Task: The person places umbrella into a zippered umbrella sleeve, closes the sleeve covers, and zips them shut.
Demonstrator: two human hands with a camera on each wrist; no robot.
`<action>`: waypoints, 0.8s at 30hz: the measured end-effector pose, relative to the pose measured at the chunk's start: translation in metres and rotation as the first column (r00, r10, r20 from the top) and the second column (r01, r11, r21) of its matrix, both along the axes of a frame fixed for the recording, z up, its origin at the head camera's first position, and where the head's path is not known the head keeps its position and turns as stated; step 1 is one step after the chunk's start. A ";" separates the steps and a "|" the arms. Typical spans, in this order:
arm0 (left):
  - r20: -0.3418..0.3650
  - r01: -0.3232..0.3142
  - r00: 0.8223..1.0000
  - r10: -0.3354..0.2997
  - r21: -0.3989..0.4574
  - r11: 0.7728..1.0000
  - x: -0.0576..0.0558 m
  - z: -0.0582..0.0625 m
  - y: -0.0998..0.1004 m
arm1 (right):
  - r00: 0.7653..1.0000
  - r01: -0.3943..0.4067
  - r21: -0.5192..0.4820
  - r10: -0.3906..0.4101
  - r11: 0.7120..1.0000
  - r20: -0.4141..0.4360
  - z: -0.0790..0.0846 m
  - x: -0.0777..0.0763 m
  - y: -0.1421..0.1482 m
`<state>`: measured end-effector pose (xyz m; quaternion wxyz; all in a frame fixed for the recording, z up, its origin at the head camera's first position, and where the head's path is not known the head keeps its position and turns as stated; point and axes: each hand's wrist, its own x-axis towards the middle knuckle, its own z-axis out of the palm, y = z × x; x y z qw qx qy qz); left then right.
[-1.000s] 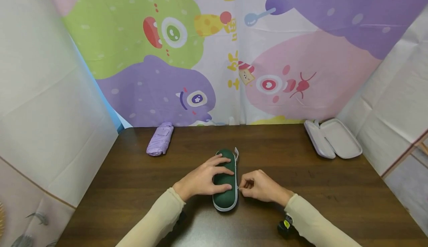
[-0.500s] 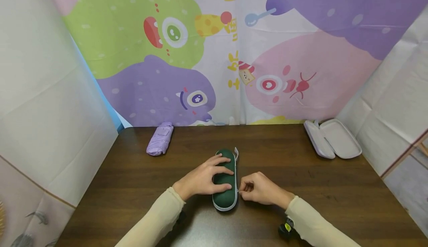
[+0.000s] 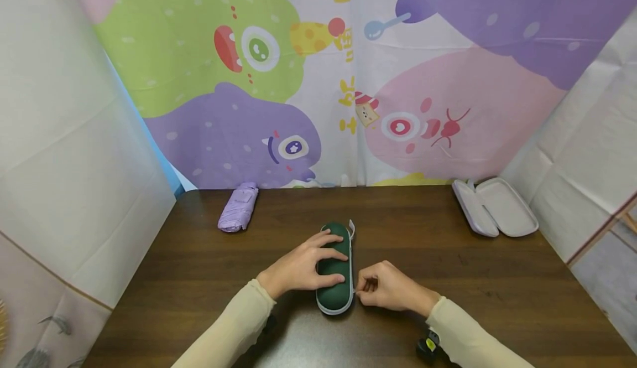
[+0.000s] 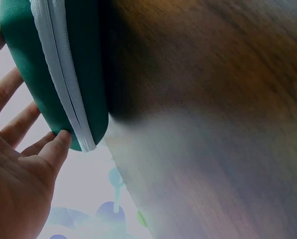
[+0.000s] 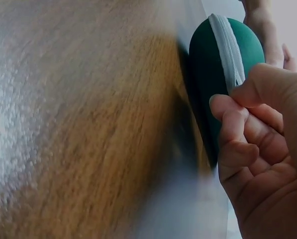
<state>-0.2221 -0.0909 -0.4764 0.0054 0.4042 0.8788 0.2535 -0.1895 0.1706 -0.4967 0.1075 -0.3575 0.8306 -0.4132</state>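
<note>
A dark green zippered glasses case (image 3: 332, 300) with a light grey zipper lies lengthwise on the wooden table. Across its top spreads my left hand (image 3: 303, 265), fingers extended and resting on the shell; the left wrist view shows the thumb tip against the case (image 4: 88, 74) near the zipper. Thumb and forefinger of my right hand (image 3: 390, 286) pinch the zipper pull at the case's right side, toward the near end. In the right wrist view, the grey zipper (image 5: 224, 42) runs on past the pinching fingertips, which hide the pull.
A folded lilac umbrella (image 3: 238, 207) lies at the back left of the table (image 3: 199, 279). At the back right, a pale case (image 3: 505, 207) stands unfolded with its light lining showing. A fabric loop (image 3: 351, 228) sticks out from the green case's far end. A cartoon curtain hangs behind.
My right hand has slid slightly toward the near end of the green case along its zipper, still pinching the pull. The left hand and the case have stayed in place.
</note>
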 end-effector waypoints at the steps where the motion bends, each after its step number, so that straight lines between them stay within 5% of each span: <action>1: 0.001 0.000 1.000 0.000 0.000 1.000 0.000 0.000 0.000 | 1.000 -0.003 0.000 0.003 1.000 0.003 0.000 0.001 0.000; 18: 0.006 0.004 1.000 -0.004 0.002 1.000 0.001 0.001 0.001 | 0.999 -0.041 -0.029 0.041 0.999 0.006 -0.003 0.004 0.000; 24: -0.072 0.018 0.997 -0.020 -0.027 0.999 0.001 0.002 0.001 | 0.999 -0.037 -0.016 0.037 0.999 -0.001 -0.002 0.002 0.004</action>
